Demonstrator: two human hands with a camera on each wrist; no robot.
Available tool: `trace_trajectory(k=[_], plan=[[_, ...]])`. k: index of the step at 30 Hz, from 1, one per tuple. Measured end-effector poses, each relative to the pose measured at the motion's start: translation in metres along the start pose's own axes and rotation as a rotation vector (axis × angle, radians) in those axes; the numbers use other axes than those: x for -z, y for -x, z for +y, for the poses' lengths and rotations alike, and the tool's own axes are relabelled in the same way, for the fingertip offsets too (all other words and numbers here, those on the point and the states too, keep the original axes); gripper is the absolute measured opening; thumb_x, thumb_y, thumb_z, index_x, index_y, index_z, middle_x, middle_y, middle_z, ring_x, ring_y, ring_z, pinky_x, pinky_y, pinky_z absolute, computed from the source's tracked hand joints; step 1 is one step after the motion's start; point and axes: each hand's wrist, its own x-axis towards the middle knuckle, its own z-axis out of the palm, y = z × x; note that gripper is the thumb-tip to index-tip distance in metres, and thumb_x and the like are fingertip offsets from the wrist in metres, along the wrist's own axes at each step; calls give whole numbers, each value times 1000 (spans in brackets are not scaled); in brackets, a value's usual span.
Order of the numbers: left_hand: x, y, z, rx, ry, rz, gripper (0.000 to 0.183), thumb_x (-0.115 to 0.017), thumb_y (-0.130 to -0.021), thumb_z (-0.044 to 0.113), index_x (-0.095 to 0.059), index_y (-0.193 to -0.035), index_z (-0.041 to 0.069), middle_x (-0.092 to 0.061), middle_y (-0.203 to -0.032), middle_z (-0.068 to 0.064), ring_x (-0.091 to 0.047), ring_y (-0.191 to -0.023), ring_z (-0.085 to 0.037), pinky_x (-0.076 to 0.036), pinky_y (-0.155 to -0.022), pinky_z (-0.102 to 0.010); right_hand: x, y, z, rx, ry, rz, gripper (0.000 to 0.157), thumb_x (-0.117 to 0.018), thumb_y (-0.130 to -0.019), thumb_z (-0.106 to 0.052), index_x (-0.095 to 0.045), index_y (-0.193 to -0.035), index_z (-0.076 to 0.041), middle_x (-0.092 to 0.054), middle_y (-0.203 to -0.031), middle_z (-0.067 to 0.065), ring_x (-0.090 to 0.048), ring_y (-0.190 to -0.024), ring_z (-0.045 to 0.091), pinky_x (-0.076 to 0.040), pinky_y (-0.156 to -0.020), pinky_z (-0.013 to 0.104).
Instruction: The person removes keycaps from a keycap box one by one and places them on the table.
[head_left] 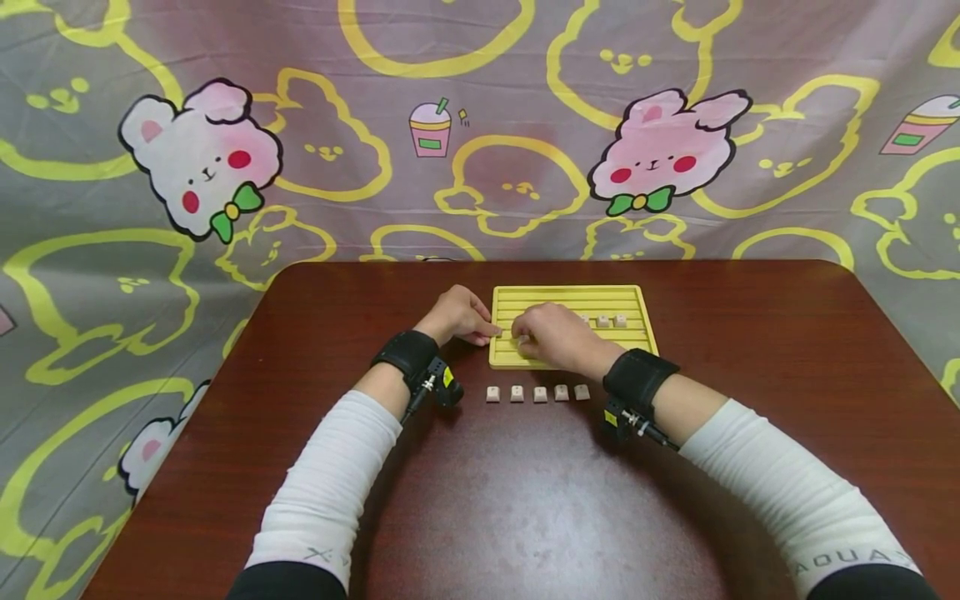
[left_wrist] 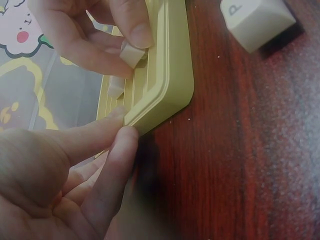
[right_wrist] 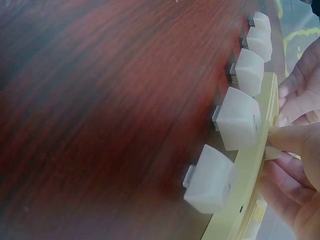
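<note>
A yellow ridged tray [head_left: 566, 289] lies on the table under both hands. At its left edge my left hand [head_left: 460, 315] pinches the rim between thumb and fingers, close to the front corner. Over the left part of the tray, my right hand [head_left: 558, 335] pinches a white keycap [left_wrist: 131, 54] between thumb and fingers, low over the grooves. Another pale keycap [left_wrist: 116, 86] sits in a groove behind it in the left wrist view. Farther right on the tray stand white keycaps [head_left: 603, 321] in a row, partly covered by the right hand.
In front of the tray, several loose white keycaps [head_left: 540, 394] form a row on the dark wooden table [head_left: 480, 500]. One keycap [left_wrist: 257, 22] carries a letter P. Behind the table hangs a patterned cloth [head_left: 510, 108].
</note>
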Motion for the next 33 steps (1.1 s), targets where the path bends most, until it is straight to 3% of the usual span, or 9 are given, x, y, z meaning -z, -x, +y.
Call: trace_trajectory(k=[6,16,24,33], plan=[[-1,-1,0,-5,-2,-3,29,-79,-75,3,-65,-99,-8,-64,-63,-6,-65,-54,-12,-61,-62,-28,1,2,4,9,-16,1,7,-68,-83,-9,-72,-88,-11,-68,-83,-2,-58,-75,10,-54,-71,29],[0,0,1,-3,7,-9,30,-79,-75,2,-65,-99,-9,-64,-62,-6,-64,-53,-12,-61,-62,-28,7,7,5,55,-30,13,4,-69,-85,-9,-72,-88,-10,-68,-82,-1,-55,-72,9,-51,-67,28],[-1,0,2,13,-6,-1,29,-79,-75,3,-65,-99,-8,-65,-66,-8,-66,-56,-13,-62,-63,-29,9,12,6,64,-16,15,10,-71,-85,-12,-74,-94,-10,-72,-93,1,-64,-83,12,-57,-75,31],[0,-1,2,18,-35,-3,31,-80,-75,6,-66,-100,-7,-66,-67,-8,-65,-56,-12,-61,-64,-28,16,21,7,48,-2,31,9,-72,-85,-14,-73,-92,-9,-71,-88,0,-64,-81,13,-56,-73,32]])
